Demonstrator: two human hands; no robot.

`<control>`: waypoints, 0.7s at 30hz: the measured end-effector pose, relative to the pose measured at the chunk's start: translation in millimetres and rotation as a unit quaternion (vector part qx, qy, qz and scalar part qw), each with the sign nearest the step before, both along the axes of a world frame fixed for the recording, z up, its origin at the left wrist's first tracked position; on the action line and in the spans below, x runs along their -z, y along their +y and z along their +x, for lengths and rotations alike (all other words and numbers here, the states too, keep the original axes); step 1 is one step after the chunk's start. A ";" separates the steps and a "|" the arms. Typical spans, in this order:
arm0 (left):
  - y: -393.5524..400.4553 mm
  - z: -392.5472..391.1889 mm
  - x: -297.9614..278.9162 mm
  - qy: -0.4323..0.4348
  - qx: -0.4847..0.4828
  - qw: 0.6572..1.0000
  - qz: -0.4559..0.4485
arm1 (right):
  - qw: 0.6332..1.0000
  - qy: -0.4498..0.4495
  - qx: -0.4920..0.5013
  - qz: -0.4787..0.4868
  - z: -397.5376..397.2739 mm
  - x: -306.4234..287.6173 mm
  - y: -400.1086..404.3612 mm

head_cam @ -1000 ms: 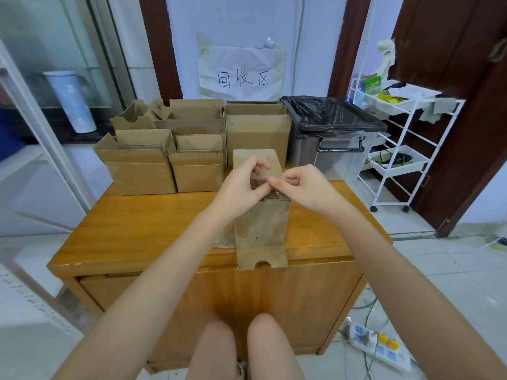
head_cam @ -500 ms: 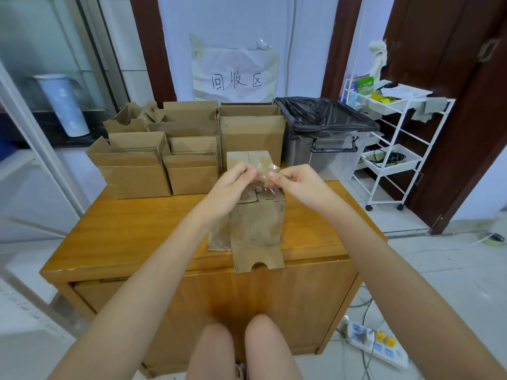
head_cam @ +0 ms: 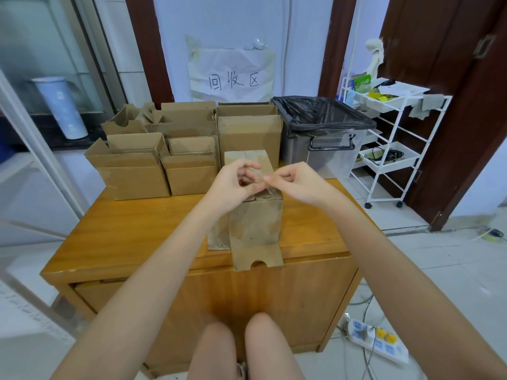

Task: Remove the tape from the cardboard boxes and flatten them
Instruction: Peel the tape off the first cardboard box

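Head view has both hands meeting just above the far top edge of the upright cardboard box (head_cam: 255,223), which serves as the landmark from here on. The left hand (head_cam: 236,182) hovers over the box's top left, fingers curled inward with thumb and forefinger drawn together. The right hand (head_cam: 296,182) hovers over the top right, its fingers also curled, the thumb and forefinger pinching a clear strip of tape (head_cam: 267,185). That strip is transparent and hard to trace; it seems to run between the two hands, and whether the left hand truly grips it cannot be told. A short glint of it hangs down towards the box's top right corner.

The box itself stands on the wooden table (head_cam: 131,229), near the table's front edge, its lower flap (head_cam: 256,259) folded out towards the viewer and overhanging that edge.

Behind the box and to its left sit several open cardboard boxes (head_cam: 164,154), packed close together. Behind it and to the right stands a clear bin with a black bag (head_cam: 321,116) lining it. Further behind, a paper sign (head_cam: 233,75) is stuck on the wall. Well off to the box's right is a white wire trolley (head_cam: 389,149). Below and right of the box, on the floor, lies a power strip (head_cam: 375,341).
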State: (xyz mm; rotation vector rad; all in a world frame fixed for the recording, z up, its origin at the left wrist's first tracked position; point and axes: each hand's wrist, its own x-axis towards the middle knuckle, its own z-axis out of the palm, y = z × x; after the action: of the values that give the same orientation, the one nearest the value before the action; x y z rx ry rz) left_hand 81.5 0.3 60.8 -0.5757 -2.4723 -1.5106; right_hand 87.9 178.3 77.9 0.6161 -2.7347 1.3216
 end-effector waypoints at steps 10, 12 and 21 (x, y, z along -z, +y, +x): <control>4.5 -4.2 6.9 0.042 -0.021 0.997 -0.054 | 0.991 0.107 0.075 0.002 17.9 35.8 12.7; 6.4 -6.4 10.0 0.045 -0.024 0.998 -0.045 | 0.985 0.110 0.133 0.003 22.5 44.3 6.7; 10.4 -5.9 16.4 0.044 -0.062 0.996 -0.043 | 0.974 0.145 0.174 0.030 24.3 61.4 -0.5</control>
State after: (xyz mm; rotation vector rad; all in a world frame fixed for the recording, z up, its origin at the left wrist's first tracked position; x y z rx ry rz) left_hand 75.7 10.7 44.5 -0.4830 -2.4655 -1.3110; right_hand 112.3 177.9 16.5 0.2841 -2.5028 0.9860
